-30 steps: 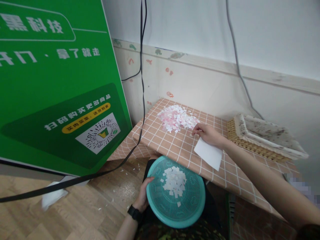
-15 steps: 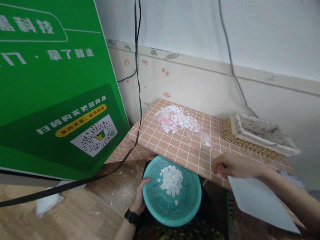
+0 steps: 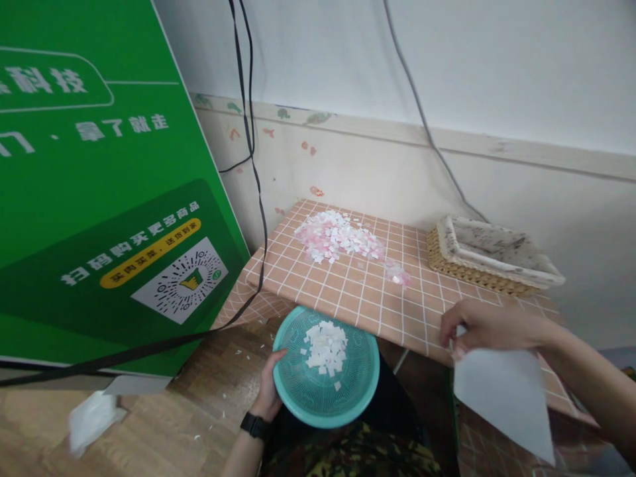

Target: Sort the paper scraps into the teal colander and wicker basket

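Note:
A teal plastic colander [image 3: 355, 397] is held over my lap, its left rim gripped by my left hand [image 3: 269, 384]. Inside it lies a heap of small white paper pieces [image 3: 325, 348]. Over the table's front edge, my right hand [image 3: 479, 328] pinches a sheet of white paper [image 3: 504, 397] by its corner, and the sheet hangs below the hand. On the checked tablecloth [image 3: 342, 291] beyond the colander spreads a pile of white and pink paper pieces [image 3: 338, 235].
A wicker basket [image 3: 481, 271] with a patterned cloth lining stands at the table's back right. At left rises a green sign panel [image 3: 99, 199], with a black cable [image 3: 258, 218] hanging beside it. Paper scraps and a white plastic bag [image 3: 94, 417] lie on the wooden floor.
My right hand has shifted right along the table edge, away from the colander, and the sheet hangs more steeply. The whole view has swung slightly; my left hand keeps hold of the colander.

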`<state>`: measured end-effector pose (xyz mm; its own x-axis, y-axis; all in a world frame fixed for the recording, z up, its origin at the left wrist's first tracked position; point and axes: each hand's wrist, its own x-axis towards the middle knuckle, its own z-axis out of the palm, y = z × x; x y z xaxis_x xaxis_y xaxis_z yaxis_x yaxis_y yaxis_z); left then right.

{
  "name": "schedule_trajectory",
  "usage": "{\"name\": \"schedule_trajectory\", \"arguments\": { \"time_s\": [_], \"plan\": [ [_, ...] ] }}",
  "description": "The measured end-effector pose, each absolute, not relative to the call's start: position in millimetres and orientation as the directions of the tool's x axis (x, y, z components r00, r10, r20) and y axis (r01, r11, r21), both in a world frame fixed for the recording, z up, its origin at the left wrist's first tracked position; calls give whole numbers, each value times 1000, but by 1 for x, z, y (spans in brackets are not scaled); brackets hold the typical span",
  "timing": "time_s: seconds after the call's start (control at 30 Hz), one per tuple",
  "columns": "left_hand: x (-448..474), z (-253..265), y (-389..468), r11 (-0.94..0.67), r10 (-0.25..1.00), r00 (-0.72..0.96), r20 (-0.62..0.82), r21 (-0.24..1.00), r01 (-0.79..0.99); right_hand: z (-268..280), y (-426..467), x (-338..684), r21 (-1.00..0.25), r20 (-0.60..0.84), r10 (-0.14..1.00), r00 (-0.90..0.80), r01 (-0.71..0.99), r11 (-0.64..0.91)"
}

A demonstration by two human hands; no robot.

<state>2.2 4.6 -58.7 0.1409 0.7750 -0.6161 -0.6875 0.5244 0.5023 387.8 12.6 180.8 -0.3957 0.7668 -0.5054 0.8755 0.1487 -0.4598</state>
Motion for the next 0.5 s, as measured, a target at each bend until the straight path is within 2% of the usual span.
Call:
{"name": "schedule_trajectory", "arguments": {
  "time_s": [0.07,0.13,0.2,0.27,0.37,0.43,0.5],
  "plan": [
    [4,-59,5,523,781,143,-608,511,-682,190,24,399,-571,-499,729,-469,810,130],
    [7,-59,5,529,786,162,-597,513,-676,195,36,408,-607,-405,801,-440,785,124],
    [8,-61,6,525,791,159,-591,521,-673,193,50,412,-589,-234,919,-316,798,124],
    [9,-62,7,512,797,140,-588,533,-673,185,63,409,-566,-9,987,-158,815,125],
    [10,-63,7,511,802,141,-581,543,-666,165,84,388,-571,297,948,115,817,79],
    [10,-63,7,519,803,153,-576,550,-655,150,96,369,-555,399,897,190,829,72],
    [10,-64,7,520,806,156,-571,557,-648,137,106,352,-469,469,865,182,880,69]
  ]
}}
